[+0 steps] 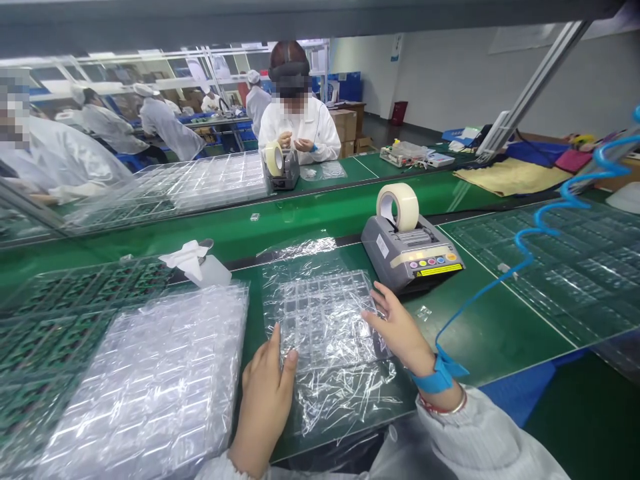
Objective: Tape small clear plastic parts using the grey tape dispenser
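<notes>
A clear plastic tray [325, 313] with square compartments lies flat on the green mat in front of me, inside or under a crinkled clear plastic bag [345, 400]. Along the left edge of the bag rests my left hand [267, 387], its fingers stretched out and thumb apart. My right hand [397, 327] is at the tray's right edge with fingers spread, touching or just above the film. Round my right wrist goes a blue strap [440, 377] with a coiled blue cord [525, 240]. Neither hand grips anything that I can see.
Left of the bag stands a stack of wrapped clear trays [150, 380], with trays of green circuit boards [40, 347] beyond. A grey tape dispenser [410, 253] carrying a tape roll [400, 205] sits behind my right hand. Across the bench a co-worker [300, 127] faces me.
</notes>
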{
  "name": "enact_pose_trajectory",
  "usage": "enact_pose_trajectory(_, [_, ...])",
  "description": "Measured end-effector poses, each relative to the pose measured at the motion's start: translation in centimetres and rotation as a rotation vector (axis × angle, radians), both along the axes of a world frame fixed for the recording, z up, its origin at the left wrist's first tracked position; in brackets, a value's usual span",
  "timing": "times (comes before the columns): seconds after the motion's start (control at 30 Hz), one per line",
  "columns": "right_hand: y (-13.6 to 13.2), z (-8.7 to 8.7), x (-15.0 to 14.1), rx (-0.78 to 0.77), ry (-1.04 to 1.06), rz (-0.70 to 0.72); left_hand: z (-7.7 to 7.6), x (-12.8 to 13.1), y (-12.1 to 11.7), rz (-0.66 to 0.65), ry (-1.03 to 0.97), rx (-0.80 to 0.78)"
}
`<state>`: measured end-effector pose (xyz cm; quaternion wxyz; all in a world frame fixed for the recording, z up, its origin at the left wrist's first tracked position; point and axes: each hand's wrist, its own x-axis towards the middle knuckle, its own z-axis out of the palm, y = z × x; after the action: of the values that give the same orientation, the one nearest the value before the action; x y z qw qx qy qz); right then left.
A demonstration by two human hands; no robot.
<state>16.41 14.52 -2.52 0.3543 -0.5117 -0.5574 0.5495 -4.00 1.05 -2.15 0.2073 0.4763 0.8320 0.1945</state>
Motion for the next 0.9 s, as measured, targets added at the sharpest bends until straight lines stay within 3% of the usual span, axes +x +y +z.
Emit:
enact_pose_trajectory(0.17, [-0.2, 0.4, -0.3, 0.037, -0.009, 0.011, -0.1, 0.0, 0.0, -0.026, 0.037, 0.032])
enact_pose_trajectory(0.47, [0.3, 0.0, -0.2, 0.014, 0.125, -0.104, -0.3, 0.0, 0.0, -0.07, 0.092, 0.061])
enact_pose_trajectory(0.6, [0.8, -0.6, 0.1, 0.025, 0.085, -0.101, 0.1, -0.1, 0.2, -0.093, 0.163, 0.009])
enact_pose_trajectory(0.7, [1.1, -1.2, 0.2, 0.026, 0.007, -0.074, 1.5, 0.5, 1.0, -0.073, 0.318, -0.088])
enact_pose_trajectory(0.8, [0.9, -1.8, 0.4, 0.065, -0.043, -0.07, 4.3, 2.5, 2.8, -0.085, 0.425, -0.126])
enact_pose_trajectory(0.9, [0.4, -2.2, 0.9, 0.144, -0.063, -0.086, 7.1, 5.3, 6.3, -0.295, 0.363, -0.066])
